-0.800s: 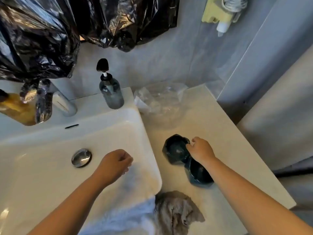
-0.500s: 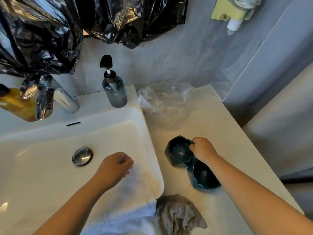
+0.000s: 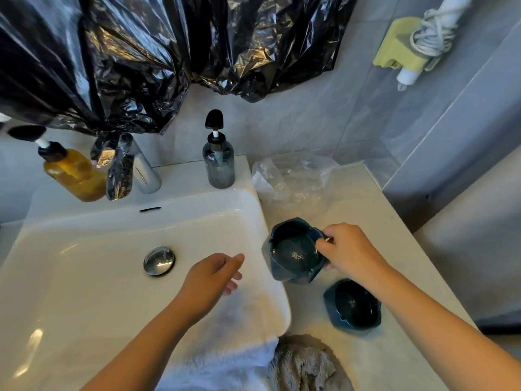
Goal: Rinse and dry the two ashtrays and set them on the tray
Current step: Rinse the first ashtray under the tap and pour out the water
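Rinse step is starting. Right hand (image 3: pixel 349 252) pinches the far ashtray (image 3: pixel 293 255) by its rim, tilted above the counter (image 3: pixel 380 221) beside the sink (image 3: pixel 98 277). Second ashtray (image 3: pixel 352 306) sits nearer. Left hand (image 3: pixel 211 277) is loosely curled and empty. Next, probably: carry it left under the faucet (image 3: pixel 143 173).

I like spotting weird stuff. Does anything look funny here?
Yes. Black plastic sheeting covers the wall and droops over the faucet, hiding its spout. The held ashtray has pale specks inside.
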Available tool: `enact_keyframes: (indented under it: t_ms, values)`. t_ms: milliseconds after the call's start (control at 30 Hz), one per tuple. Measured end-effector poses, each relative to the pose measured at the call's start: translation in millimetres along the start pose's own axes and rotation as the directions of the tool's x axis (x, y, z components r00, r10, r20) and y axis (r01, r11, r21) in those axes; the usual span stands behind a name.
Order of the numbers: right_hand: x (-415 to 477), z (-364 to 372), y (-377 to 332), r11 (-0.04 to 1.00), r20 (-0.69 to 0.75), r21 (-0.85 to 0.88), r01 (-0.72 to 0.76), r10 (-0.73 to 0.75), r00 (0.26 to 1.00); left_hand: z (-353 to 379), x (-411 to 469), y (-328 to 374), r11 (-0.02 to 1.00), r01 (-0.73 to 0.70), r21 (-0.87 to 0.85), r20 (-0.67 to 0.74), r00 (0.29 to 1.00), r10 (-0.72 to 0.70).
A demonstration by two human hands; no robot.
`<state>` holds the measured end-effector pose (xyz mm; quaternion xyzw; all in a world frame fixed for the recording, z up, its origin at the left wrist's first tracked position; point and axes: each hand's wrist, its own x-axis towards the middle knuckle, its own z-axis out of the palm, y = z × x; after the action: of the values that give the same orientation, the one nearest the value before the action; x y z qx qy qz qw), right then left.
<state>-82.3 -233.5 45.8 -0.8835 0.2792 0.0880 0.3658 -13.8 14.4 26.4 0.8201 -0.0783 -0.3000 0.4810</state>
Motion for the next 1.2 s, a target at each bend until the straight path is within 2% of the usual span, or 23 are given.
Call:
enact_keyframes:
  t_ms: [67, 167, 233, 333, 500, 633, 700, 800, 933, 1033, 1133, 1200]
  values:
    - [-16, 6, -24, 0.999, 0.065, -0.023, 0.032, -0.031, 0.997, -3, -5, 1, 0.993, 0.04, -0.109, 0.01, 0.999, -0.039]
    - [-33, 22, -53, 0.994, 0.15, -0.061, 0.095, -0.085, 0.985, -14, -13, -1, 0.958, 0.123, -0.26, 0.152, 0.985, -0.086]
    - [-40, 34, -66, 0.987, 0.186, -0.088, 0.135, -0.117, 0.976, -23, -20, -5, 0.935, 0.145, -0.325, 0.181, 0.979, -0.089]
    - [-44, 53, -79, 0.974, 0.208, -0.108, 0.198, -0.172, 0.963, -38, -29, -16, 0.936, 0.145, -0.32, 0.083, 0.989, -0.125]
    - [-43, 74, -104, 0.986, 0.317, 0.001, 0.167, -0.158, 0.935, -65, -36, -46, 0.925, 0.144, -0.351, -0.059, 0.983, -0.175]
    - [-30, 77, -141, 0.952, 0.194, -0.022, 0.305, -0.295, 0.936, -94, -37, -65, 0.918, 0.141, -0.372, -0.207, 0.951, -0.23]
    - [-21, 78, -169, 0.917, 0.129, -0.018, 0.398, -0.393, 0.91, -111, -34, -74, 0.917, 0.138, -0.374, -0.276, 0.928, -0.252]
    - [-7, 80, -217, 0.844, 0.046, -0.072, 0.531, -0.529, 0.847, -135, -26, -81, 0.917, 0.124, -0.38, -0.353, 0.897, -0.267]
    - [11, 90, -276, 0.689, 0.034, -0.225, 0.689, -0.702, 0.712, -165, -9, -80, 0.917, 0.091, -0.389, -0.424, 0.866, -0.266]
    - [24, 104, -302, 0.585, 0.03, -0.352, 0.73, -0.773, 0.634, -184, 3, -79, 0.909, 0.075, -0.41, -0.458, 0.845, -0.276]
    - [36, 114, -312, 0.536, 0.037, -0.464, 0.705, -0.783, 0.62, -199, 15, -78, 0.9, 0.066, -0.431, -0.49, 0.82, -0.295]
    - [41, 116, -314, 0.537, 0.034, -0.459, 0.708, -0.785, 0.618, -206, 22, -77, 0.888, 0.055, -0.456, -0.495, 0.814, -0.304]
